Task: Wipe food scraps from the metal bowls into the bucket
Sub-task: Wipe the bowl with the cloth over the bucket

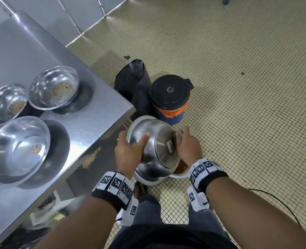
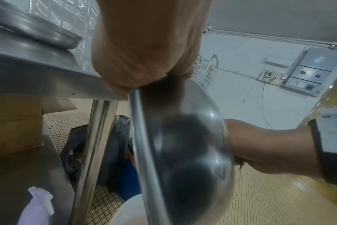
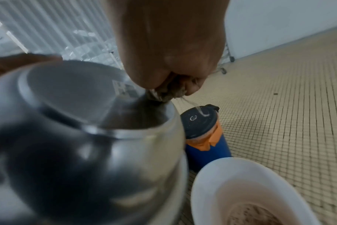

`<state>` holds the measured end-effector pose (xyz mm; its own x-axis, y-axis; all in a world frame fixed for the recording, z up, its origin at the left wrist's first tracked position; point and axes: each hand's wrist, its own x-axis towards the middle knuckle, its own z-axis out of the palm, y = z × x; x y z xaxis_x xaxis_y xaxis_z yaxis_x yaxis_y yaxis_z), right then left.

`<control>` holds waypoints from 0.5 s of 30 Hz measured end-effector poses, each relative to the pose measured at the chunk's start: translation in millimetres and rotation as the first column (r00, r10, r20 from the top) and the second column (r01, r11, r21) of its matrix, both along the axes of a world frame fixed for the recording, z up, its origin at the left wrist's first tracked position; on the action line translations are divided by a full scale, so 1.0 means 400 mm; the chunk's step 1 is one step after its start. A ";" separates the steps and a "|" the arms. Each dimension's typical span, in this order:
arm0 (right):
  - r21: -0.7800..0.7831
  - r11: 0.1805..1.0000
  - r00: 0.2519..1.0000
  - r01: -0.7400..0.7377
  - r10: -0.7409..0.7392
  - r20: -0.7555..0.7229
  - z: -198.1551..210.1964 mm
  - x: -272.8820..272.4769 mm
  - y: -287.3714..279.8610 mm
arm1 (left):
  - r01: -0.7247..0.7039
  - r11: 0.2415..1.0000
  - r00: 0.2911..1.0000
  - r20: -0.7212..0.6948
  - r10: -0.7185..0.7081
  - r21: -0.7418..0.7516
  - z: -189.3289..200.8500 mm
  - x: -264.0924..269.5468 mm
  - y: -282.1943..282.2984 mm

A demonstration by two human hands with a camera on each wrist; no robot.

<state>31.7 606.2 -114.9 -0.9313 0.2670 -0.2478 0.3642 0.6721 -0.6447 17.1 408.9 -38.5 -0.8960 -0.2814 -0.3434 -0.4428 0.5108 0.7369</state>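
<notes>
My left hand [image 1: 130,150] grips the near rim of a metal bowl [image 1: 154,150], thumb across its outside. The bowl is tipped on its side, its stickered base toward me, over a white bucket [image 1: 180,176] on the floor. Brown scraps lie in the bucket [image 3: 208,182]. At the bowl's far right rim my right hand [image 1: 188,146] pinches a dirty grey-brown wad [image 3: 169,92] against the edge of the bowl [image 3: 106,152]. The bowl's inside is hidden from every view. The left wrist view shows the bowl [image 2: 183,152] edge-on with the right hand [image 2: 260,146] behind it.
Three more metal bowls stand on the steel table [image 1: 98,112] at left: two soiled ones [image 1: 54,88] [image 1: 5,103] and a larger one [image 1: 17,150]. Beyond the bucket stand a blue container with a black lid [image 1: 170,94] and a dark bag [image 1: 134,81]. A cable [image 1: 281,203] crosses the tiled floor at right.
</notes>
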 end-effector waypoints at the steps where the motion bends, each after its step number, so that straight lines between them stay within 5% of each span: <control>1: -0.030 0.999 1.000 0.017 -0.018 -0.024 0.008 -0.007 -0.004 | 0.001 1.000 1.000 0.004 -0.001 -0.003 0.000 0.000 0.002; 7: -0.154 0.983 0.941 -0.096 0.039 -0.337 0.087 -0.017 -0.111 | 0.047 0.998 0.999 -0.016 -0.048 -0.037 0.002 -0.002 0.016; 11: -0.076 0.994 0.978 0.076 -0.089 -0.187 0.037 -0.032 -0.051 | 0.069 0.998 0.997 -0.029 -0.068 0.002 0.010 0.014 0.002; 15: 0.057 0.995 0.996 0.087 -0.085 -0.030 -0.023 -0.024 0.012 | 0.046 0.999 0.998 -0.045 -0.045 0.015 0.012 0.018 -0.015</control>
